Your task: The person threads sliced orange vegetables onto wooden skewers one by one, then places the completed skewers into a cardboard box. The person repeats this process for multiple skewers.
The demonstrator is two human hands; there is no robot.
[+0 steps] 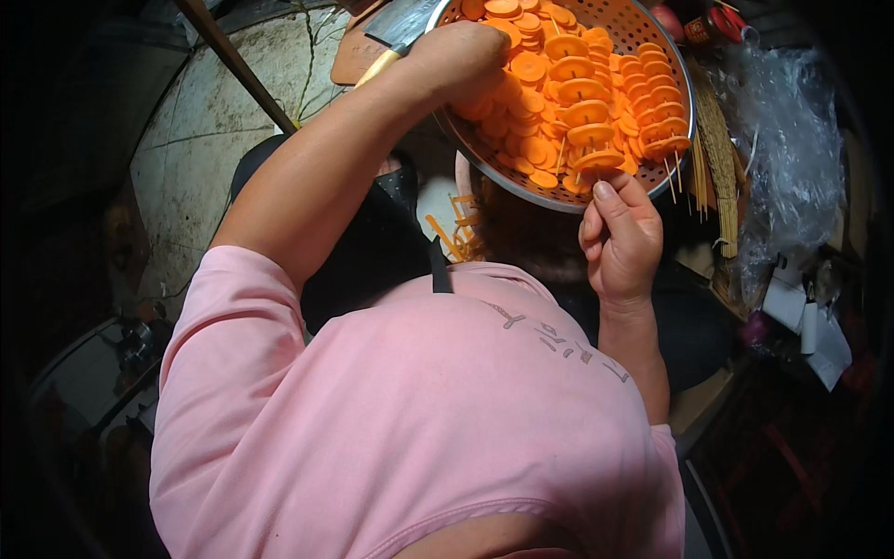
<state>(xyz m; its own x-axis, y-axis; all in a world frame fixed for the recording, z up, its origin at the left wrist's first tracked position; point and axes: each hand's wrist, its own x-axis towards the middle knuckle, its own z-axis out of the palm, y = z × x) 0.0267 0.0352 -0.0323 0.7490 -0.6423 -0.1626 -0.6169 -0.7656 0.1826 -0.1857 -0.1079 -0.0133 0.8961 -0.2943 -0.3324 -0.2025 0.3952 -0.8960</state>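
Observation:
A metal colander holds many round carrot slices. My right hand pinches the lower end of a thin wooden skewer between thumb and fingers at the near rim. Spaced carrot discs are threaded on that skewer, which slopes up over the colander. My left hand is bent into the colander's left side, against the loose slices; its fingertips are hidden, so what it grips does not show. Filled skewers of carrot discs lie at the right side, their bare ends sticking over the rim.
A cleaver with a pale handle lies on a wooden board left of the colander. To the right are a bundle of thin sticks and crumpled clear plastic. Orange strips lie below the colander.

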